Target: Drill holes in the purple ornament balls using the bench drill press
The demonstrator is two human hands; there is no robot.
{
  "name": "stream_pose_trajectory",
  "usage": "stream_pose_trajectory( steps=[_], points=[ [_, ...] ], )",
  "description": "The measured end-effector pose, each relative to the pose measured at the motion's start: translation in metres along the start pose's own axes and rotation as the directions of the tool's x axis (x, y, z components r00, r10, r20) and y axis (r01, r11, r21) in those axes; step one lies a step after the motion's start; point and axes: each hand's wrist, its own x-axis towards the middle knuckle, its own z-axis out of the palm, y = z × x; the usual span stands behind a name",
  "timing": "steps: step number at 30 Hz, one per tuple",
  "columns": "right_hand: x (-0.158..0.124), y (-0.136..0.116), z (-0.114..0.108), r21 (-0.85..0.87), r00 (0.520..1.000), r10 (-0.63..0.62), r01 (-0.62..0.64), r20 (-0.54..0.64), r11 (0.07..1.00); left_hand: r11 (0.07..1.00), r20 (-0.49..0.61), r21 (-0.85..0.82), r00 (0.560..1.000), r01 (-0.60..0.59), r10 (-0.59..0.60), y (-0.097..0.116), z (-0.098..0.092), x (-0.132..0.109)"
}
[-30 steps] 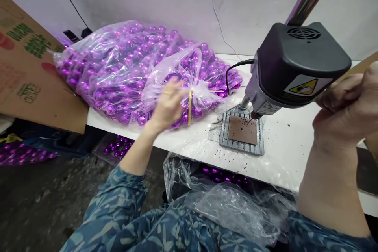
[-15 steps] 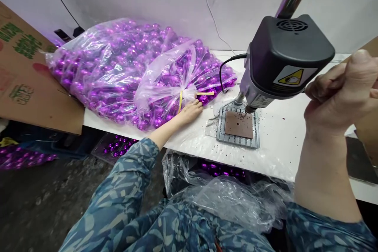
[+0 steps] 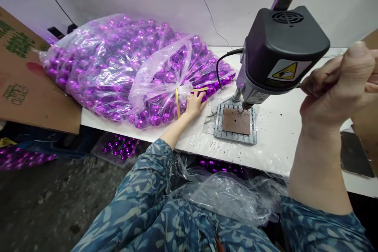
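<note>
My left hand (image 3: 195,101) lies at the front of a clear plastic bag (image 3: 118,71) full of shiny purple balls. Its slightly bent, parted fingers touch the purple balls just right of the bag's bunched neck (image 3: 183,89), near a yellow tie (image 3: 177,102). Raised at the right, my right hand (image 3: 339,82) is closed in a fist round the handle of a small bench drill press (image 3: 289,47); the grip itself is hidden by the fingers. Under the drill bit, a brown board (image 3: 236,121) with a small dark hole rests on the grey slotted base (image 3: 218,136).
Dark shavings are scattered over the board and white table (image 3: 274,141). A cardboard box (image 3: 35,86) stands at the left. Crumpled clear plastic (image 3: 230,193) hangs at the table's front edge. Below sits a clear tray (image 3: 126,157) with purple balls. A black cable (image 3: 224,57) leaves the drill.
My left hand has shifted slightly right and up along the bag's neck, its fingers now more bent over the purple balls. My right hand stays at the drill handle. The view has shifted slightly.
</note>
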Motion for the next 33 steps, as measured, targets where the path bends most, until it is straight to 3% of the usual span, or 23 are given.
stream_pose_trajectory(
  steps=[2, 4, 8, 12, 16, 19, 21, 23, 24, 28, 31, 33],
  points=[
    [0.0, 0.0, 0.0, -0.009, 1.0, 0.006, -0.006, 0.005, 1.0, 0.994, -0.073, -0.089, 0.996, -0.057, 0.051, 0.004, -0.003, -0.012],
    [0.0, 0.0, 0.0, -0.028, 1.0, 0.001, -0.001, -0.001, 1.0, 0.996, -0.057, -0.074, 0.997, -0.057, 0.053, 0.006, -0.006, -0.024],
    [0.0, -0.002, -0.001, -0.137, 1.0, 0.011, -0.011, -0.004, 0.991, 0.996, 0.128, 0.084, 0.992, 0.009, -0.02, 0.005, -0.011, -0.033],
    [0.0, -0.001, -0.003, -0.245, 0.999, 0.035, -0.032, 0.006, 0.969, 0.987, 0.077, 0.09, 0.987, 0.131, -0.138, 0.007, -0.016, -0.02],
    [0.0, 0.002, -0.007, -0.161, 1.0, 0.011, -0.007, 0.023, 0.987, 0.964, 0.041, 0.039, 0.964, 0.263, -0.264, 0.011, -0.019, -0.021],
    [-0.001, 0.005, -0.009, -0.125, 0.999, 0.007, -0.001, 0.042, 0.992, 0.975, 0.004, -0.101, 0.981, 0.196, -0.196, 0.01, -0.017, -0.04],
    [-0.002, 0.006, -0.01, -0.143, 0.998, 0.003, 0.005, 0.058, 0.99, 0.941, -0.1, -0.328, 0.988, 0.079, -0.118, 0.01, -0.015, -0.056],
    [-0.003, 0.007, -0.011, -0.171, 0.998, -0.029, 0.037, 0.049, 0.985, 0.813, -0.169, -0.582, 0.98, -0.015, -0.103, 0.012, -0.016, -0.068],
    [-0.003, 0.008, -0.011, -0.189, 0.998, -0.041, 0.048, 0.04, 0.981, 0.728, -0.151, -0.685, 0.982, -0.021, -0.113, 0.014, -0.017, -0.072],
    [-0.003, 0.009, -0.01, -0.219, 0.999, -0.025, 0.03, 0.029, 0.975, 0.429, 0.184, -0.879, 0.978, 0.207, -0.096, 0.031, -0.029, -0.078],
    [-0.002, 0.004, -0.006, -0.185, 1.0, -0.014, 0.019, 0.025, 0.983, 0.151, 0.41, -0.901, 0.912, 0.407, -0.018, 0.045, -0.032, -0.078],
    [-0.002, -0.002, -0.003, -0.165, 1.0, 0.011, -0.008, 0.02, 0.986, -0.036, 0.483, -0.875, 0.875, 0.484, 0.031, 0.051, -0.029, -0.078]
  ],
)
